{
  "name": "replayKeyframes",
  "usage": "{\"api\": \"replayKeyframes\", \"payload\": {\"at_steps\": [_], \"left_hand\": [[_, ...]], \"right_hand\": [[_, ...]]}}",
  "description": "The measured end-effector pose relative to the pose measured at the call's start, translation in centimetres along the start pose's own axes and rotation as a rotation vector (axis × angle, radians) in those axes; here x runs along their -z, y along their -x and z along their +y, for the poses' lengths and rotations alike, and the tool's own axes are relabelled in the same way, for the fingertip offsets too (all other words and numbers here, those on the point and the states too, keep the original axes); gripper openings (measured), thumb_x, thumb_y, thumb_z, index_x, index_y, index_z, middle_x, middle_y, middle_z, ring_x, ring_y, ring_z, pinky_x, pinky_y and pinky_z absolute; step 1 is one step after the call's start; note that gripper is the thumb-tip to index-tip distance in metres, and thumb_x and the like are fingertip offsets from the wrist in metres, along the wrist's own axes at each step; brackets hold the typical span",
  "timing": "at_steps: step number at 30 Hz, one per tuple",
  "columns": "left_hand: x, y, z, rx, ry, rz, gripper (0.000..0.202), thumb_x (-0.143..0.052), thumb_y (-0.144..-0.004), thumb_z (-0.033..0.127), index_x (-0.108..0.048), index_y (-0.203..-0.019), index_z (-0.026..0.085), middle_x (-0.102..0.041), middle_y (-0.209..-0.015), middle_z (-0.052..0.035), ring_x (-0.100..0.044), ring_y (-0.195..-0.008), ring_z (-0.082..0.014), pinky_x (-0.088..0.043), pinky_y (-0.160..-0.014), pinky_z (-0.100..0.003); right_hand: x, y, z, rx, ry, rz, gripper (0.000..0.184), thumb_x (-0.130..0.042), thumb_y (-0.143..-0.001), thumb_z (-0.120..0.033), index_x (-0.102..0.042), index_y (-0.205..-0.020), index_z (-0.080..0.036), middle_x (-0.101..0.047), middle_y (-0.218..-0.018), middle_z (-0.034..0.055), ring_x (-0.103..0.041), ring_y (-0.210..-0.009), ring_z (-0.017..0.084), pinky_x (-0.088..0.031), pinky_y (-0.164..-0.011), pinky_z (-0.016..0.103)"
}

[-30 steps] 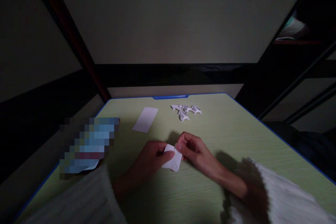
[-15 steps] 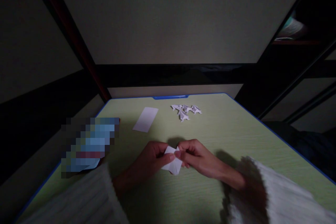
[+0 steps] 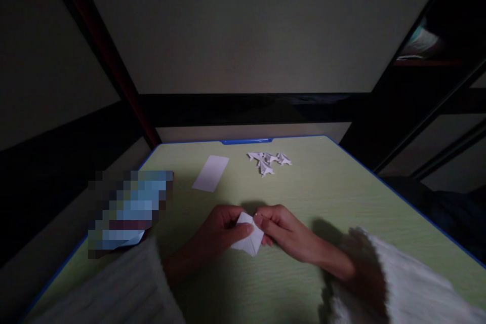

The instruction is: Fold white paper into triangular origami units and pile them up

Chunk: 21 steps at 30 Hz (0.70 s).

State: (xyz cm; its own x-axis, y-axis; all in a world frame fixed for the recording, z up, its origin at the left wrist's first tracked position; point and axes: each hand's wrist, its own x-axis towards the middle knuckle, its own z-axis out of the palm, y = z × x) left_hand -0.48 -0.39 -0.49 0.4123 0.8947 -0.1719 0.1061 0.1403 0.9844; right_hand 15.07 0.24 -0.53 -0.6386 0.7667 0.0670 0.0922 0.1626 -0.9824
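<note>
A small piece of folded white paper is held between my two hands, over the near middle of the table. My left hand is closed on its left side, the thumb lying across the upper face. At the paper's upper right, my right hand pinches a corner between thumb and forefinger. The fingers beneath the paper are mostly hidden. Beyond my hands lie several folded white paper figures, grouped close together with pointed ends and small splayed feet.
A flat white paper sheet lies on the pale green table, left of the figures. At the left edge is a pixelated bluish object. A blue strip runs along the table's far edge, close to a panelled wall.
The folded paper has turned slightly in my hands, and its upper right corner now sits under my right fingers. My right hand has shifted a little left. The other things stay put.
</note>
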Motion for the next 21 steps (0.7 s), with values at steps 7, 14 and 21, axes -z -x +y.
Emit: {"api": "replayKeyframes", "payload": {"at_steps": [7,14,21], "left_hand": [[-0.03,-0.14,-0.32,0.018,-0.109,-0.028,0.024,-0.055,-0.062,0.033,-0.052,-0.052,0.011,-0.047,-0.046,0.0025,-0.041,-0.044,-0.0077,-0.027,-0.041,-0.018],[0.06,0.28,-0.19,-0.019,-0.101,-0.032,0.024,-0.055,-0.062,0.033,-0.051,-0.053,0.011,-0.049,-0.047,0.0014,-0.042,-0.044,-0.008,-0.028,-0.041,-0.018],[-0.05,0.4,0.04,-0.131,-0.047,-0.014,0.027,-0.059,-0.059,0.036,-0.052,-0.05,0.011,-0.046,-0.043,0.0033,-0.039,-0.042,-0.0067,-0.027,-0.04,-0.017]], "right_hand": [[0.01,0.14,0.04,0.004,0.064,0.031,0.03,-0.038,-0.079,-0.026,-0.039,-0.052,-0.015,-0.034,-0.047,-0.0056,-0.029,-0.044,0.005,-0.024,-0.041,0.017],[-0.1,-0.08,0.24,-0.029,-0.066,0.008,0.027,-0.041,-0.078,-0.03,-0.04,-0.056,-0.015,-0.036,-0.048,-0.0056,-0.033,-0.044,0.005,-0.026,-0.043,0.018],[-0.4,0.13,0.22,0.001,-0.174,0.028,0.029,-0.045,-0.076,-0.036,-0.042,-0.057,-0.015,-0.036,-0.047,-0.0062,-0.032,-0.043,0.005,-0.025,-0.042,0.017]]}}
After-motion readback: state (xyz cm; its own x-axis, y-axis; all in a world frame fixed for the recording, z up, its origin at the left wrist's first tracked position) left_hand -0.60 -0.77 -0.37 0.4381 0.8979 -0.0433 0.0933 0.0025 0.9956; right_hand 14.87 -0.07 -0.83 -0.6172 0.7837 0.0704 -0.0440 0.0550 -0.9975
